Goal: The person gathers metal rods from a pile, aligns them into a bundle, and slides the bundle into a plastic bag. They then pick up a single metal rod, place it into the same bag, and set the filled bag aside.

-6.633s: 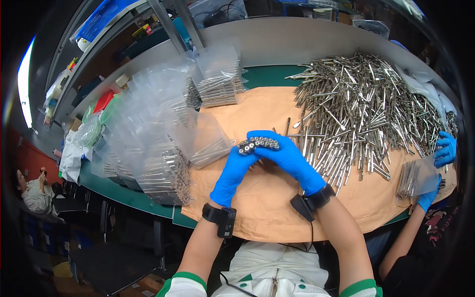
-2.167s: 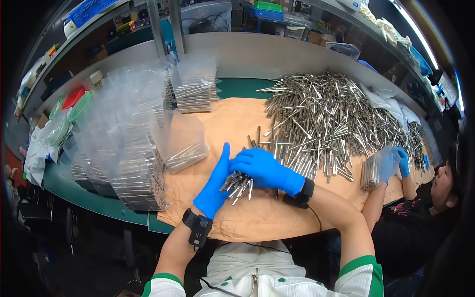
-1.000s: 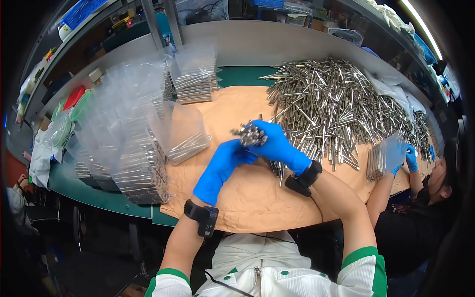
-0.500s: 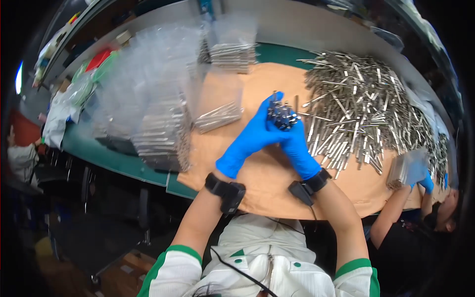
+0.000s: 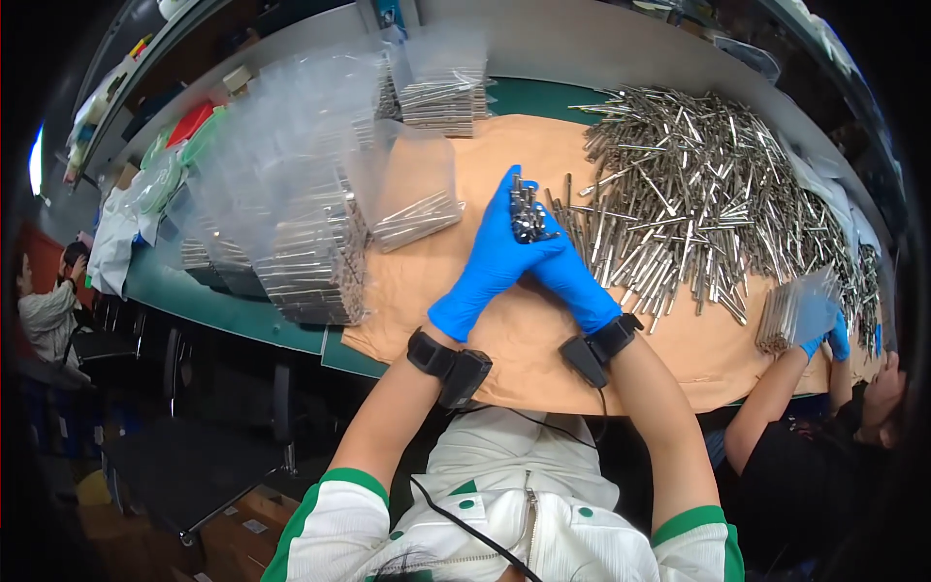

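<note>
My left hand point(image 5: 497, 254), in a blue glove, is wrapped round a bundle of slim metal rods point(image 5: 529, 215), whose shiny ends point up. My right hand point(image 5: 574, 283), gloved in blue too, is closed against the same bundle from the right and below; its fingers are partly hidden. Just right of the bundle, a few loose rods point(image 5: 565, 209) lie at the edge of a large heap of metal rods point(image 5: 679, 194). To the left, a clear plastic bag point(image 5: 419, 221) with a layer of rods in it lies on the brown paper point(image 5: 475, 364).
Stacked bags of rods point(image 5: 310, 276) stand on the left, with more bags point(image 5: 441, 102) behind. A green table top point(image 5: 233, 308) shows beyond the paper. At right, a co-worker's gloved hands point(image 5: 824, 338) hold a filled bag point(image 5: 790, 312). A black chair point(image 5: 194, 466) is at lower left.
My hands and the bundle have moved slightly left, and the bundle now shows narrower between them. At far left, a person now holds up a dark object.
</note>
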{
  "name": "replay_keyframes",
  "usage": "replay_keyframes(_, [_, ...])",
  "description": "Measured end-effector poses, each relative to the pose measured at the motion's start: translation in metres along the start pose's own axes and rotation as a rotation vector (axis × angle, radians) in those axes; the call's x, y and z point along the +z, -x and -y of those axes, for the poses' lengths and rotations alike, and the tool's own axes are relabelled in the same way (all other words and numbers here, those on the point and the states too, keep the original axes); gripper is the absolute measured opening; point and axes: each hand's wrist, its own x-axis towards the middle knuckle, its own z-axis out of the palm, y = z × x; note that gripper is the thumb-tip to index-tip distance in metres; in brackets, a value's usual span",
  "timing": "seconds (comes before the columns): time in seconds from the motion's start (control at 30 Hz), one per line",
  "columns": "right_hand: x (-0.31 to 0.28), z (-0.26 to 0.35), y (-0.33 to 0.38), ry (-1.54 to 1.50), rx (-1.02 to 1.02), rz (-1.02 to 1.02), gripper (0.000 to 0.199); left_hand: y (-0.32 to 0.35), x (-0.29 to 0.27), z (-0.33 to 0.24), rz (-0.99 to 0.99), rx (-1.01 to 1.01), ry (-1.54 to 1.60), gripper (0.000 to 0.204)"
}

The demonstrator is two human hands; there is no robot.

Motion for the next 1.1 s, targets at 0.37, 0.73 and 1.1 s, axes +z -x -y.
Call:
replay_keyframes(0.37, [0.001, 0.0, -0.006, 0.299, 0.089, 0.051, 0.049, -0.001, -0.001, -0.01, -0.218, 0.021, -0.039, 0.059])
replay_keyframes(0.73, [-0.005, 0.041, 0.0, 0.089, 0.454, 0.238, 0.057, 0.006, -0.008, -0.041, -0.125, -0.12, 0.167, 0.033])
replay_keyframes(1.1, [-0.003, 0.028, -0.002, 0.28, -0.074, 0.111, 0.051, 0.01, -0.005, -0.05, -0.014, 0.019, 0.046, 0.049])
